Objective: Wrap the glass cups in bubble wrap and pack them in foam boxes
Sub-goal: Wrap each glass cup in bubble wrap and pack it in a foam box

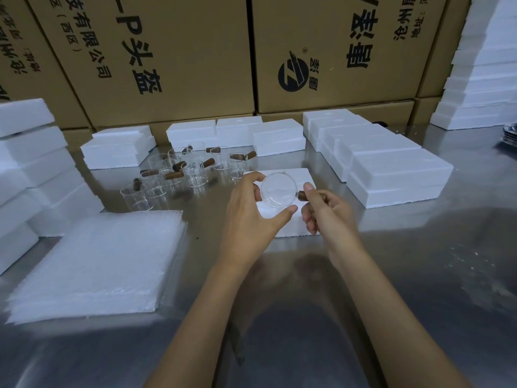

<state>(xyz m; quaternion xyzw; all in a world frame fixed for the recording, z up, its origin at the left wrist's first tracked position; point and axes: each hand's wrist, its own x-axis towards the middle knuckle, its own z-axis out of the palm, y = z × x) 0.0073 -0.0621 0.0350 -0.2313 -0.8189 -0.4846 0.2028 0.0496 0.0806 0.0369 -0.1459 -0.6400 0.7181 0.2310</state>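
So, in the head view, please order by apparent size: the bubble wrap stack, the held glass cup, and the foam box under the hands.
1. bubble wrap stack, though nearness to the camera enlarges it
2. foam box, partly hidden by the hands
3. glass cup

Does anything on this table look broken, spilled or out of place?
Nothing looks broken or spilled. The glass cups waiting on the steel table stand upright in a loose huddle, handles pointing every way. The bubble wrap stack is slightly fanned. Both hands hold one cup tipped sideways, deliberately.
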